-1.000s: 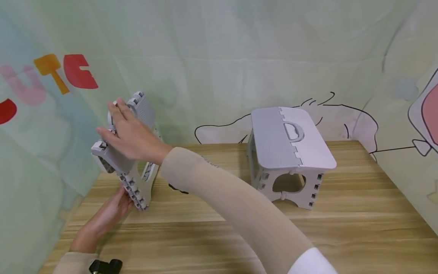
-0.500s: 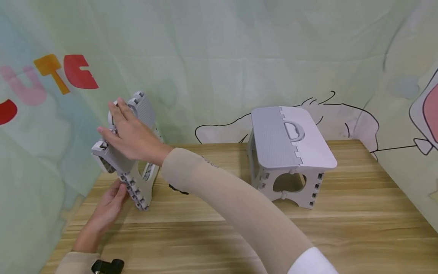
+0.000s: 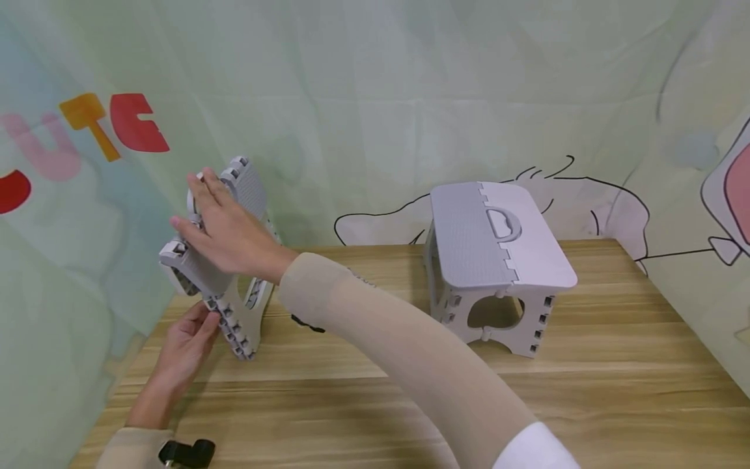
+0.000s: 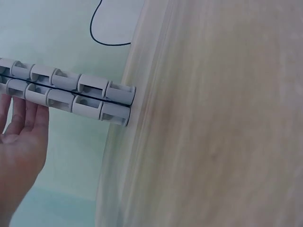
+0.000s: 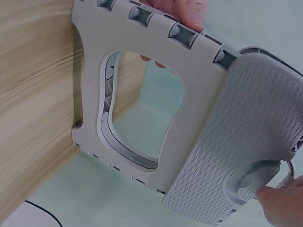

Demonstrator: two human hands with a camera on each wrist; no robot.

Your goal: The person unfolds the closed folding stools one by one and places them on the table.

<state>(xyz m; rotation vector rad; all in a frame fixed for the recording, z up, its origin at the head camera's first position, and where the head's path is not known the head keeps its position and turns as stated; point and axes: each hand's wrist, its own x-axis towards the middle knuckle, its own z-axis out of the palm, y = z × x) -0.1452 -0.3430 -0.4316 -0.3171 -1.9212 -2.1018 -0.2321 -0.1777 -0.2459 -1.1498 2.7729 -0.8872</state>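
Note:
A partly folded grey plastic folding stool (image 3: 250,195) stands at the left of the table, its legs pressed close together and its two seat halves sloping. My left hand (image 3: 186,345) holds the near edge of the legs; in the right wrist view its thumb (image 5: 191,14) lies on the hinged edge and fingertips show through the oval opening. In the left wrist view the fingers (image 4: 31,116) reach up behind the leg panel (image 4: 66,85). My right hand (image 3: 234,234) lies across the seat with fingers straight, its thumb (image 5: 284,203) beside the handle opening.
A second folding stool (image 3: 474,234), fully unfolded with its handle lying flat, stands on the wooden table (image 3: 363,404) to the right. A printed cloth backdrop (image 3: 363,117) closes off the back and both sides. My right forearm (image 3: 398,339) crosses over the table.
My left hand has slid slightly upward along the leg edge, and its thumb now lies against that edge. The right hand and both stools are nearly unchanged.

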